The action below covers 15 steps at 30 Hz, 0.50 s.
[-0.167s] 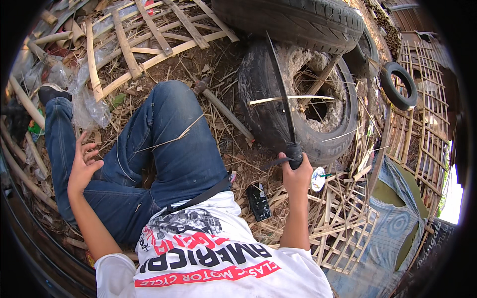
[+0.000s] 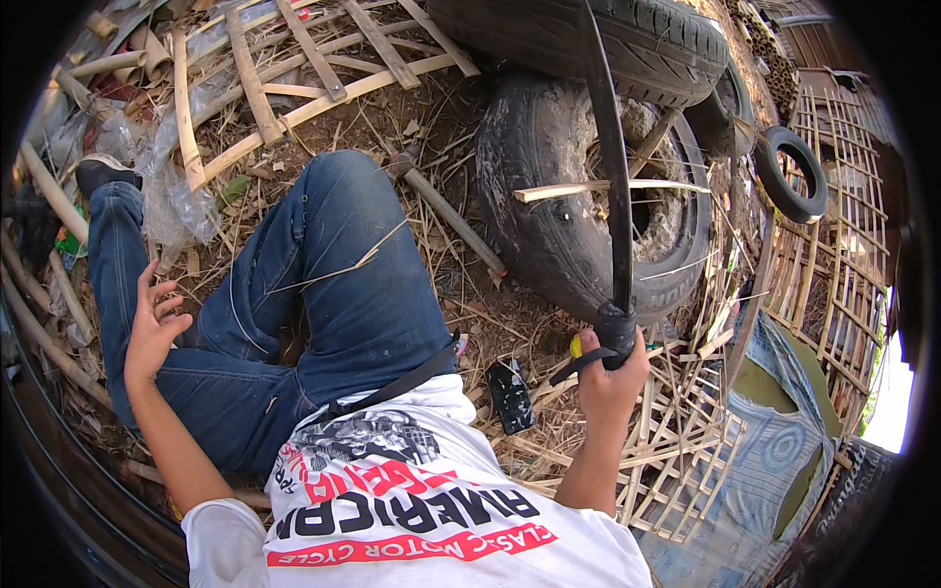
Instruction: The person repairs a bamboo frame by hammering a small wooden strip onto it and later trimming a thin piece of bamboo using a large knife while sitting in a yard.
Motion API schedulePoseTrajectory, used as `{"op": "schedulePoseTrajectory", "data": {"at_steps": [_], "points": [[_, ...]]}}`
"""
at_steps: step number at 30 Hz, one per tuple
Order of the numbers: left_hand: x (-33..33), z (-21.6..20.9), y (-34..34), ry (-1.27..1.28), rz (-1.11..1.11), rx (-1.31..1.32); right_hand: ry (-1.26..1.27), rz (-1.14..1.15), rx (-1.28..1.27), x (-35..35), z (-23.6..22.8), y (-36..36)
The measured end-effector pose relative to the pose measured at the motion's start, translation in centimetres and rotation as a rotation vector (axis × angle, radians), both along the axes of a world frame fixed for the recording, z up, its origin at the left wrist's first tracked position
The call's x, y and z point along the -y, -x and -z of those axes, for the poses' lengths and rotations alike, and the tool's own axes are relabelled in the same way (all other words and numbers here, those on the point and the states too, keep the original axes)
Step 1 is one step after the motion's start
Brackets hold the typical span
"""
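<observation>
My right hand (image 2: 613,384) is wrapped round the black, tape-bound handle of a machete (image 2: 617,186). The long dark blade points away from me, passing over a tyre (image 2: 524,201) filled with rough concrete. A loose black strap hangs from the handle beside my thumb. Across the tyre, beneath the blade, lies a pale bamboo strip (image 2: 557,192); the blade hides part of it. My left hand (image 2: 152,333) is held above my jeans near my left shin, holding nothing, fingers apart and slightly curled.
Another tyre (image 2: 588,44) leans over the far side of the concrete-filled one. A bamboo lattice (image 2: 257,93) lies far left, near clear plastic bags (image 2: 186,211). A hammer-like tool (image 2: 451,216) and a dark phone (image 2: 510,396) rest on the ground. Woven bamboo pieces (image 2: 676,470) lie right.
My right hand has moved right and slightly nearer me. The machete has shifted right with it, its blade appearing larger. The bamboo strip has slid a little right; my left hand has barely moved.
</observation>
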<state>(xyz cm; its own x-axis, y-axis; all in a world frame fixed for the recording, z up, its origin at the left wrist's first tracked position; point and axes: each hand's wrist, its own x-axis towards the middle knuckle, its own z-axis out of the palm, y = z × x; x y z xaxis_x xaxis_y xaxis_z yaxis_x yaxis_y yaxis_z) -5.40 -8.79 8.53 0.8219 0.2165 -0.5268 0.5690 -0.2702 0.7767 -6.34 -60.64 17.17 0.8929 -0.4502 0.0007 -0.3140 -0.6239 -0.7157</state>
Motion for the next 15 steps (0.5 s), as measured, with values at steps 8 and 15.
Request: {"op": "schedulePoseTrajectory", "data": {"at_steps": [8,15], "points": [[-0.2,0.3,0.5,-0.048,-0.003,0.018,0.301,0.037,-0.265,2.0,7.2,-1.6],[-0.4,1.9,0.4,-0.063,0.012,0.055,0.344,0.02,-0.254,2.1,5.9,-0.8]]}}
